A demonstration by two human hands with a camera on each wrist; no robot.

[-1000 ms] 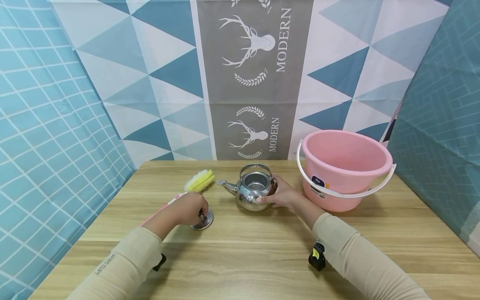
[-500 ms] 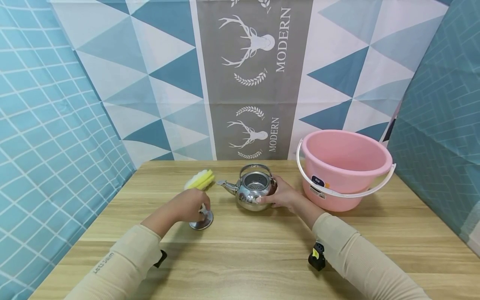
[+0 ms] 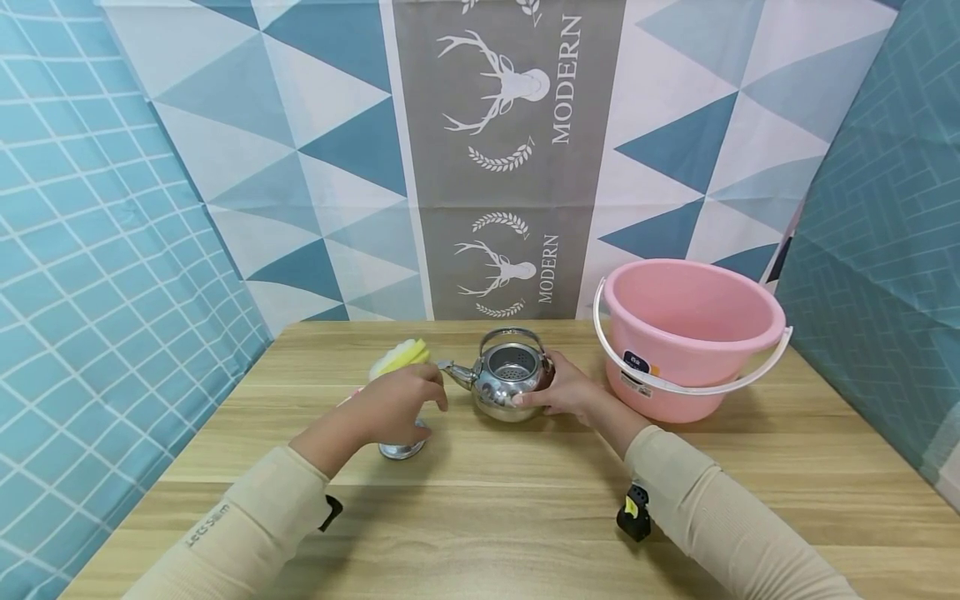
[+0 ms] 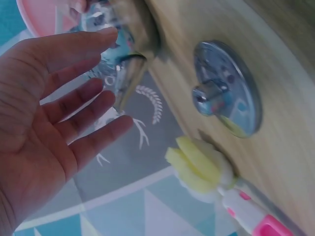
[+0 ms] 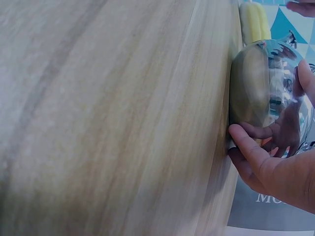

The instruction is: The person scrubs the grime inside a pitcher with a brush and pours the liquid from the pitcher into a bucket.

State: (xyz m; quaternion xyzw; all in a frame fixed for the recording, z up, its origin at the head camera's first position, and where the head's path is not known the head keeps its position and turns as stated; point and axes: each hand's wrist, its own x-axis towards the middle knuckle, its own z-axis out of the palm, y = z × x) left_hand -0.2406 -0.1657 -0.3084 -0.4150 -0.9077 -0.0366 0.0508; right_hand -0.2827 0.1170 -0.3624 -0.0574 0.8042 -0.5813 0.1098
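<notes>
Left hand (image 3: 397, 404), fingers relaxed and spread, is apart from the lid (image 4: 229, 88); right hand (image 3: 558, 390) grips the kettle (image 3: 495, 390); counter (image 3: 510, 517) stretches wide in front, narrower behind

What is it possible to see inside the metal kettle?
Inside the open kettle a metal strainer with small holes is visible. Whatever lies beneath the strainer is covered by it, so that cannot be told.
</notes>
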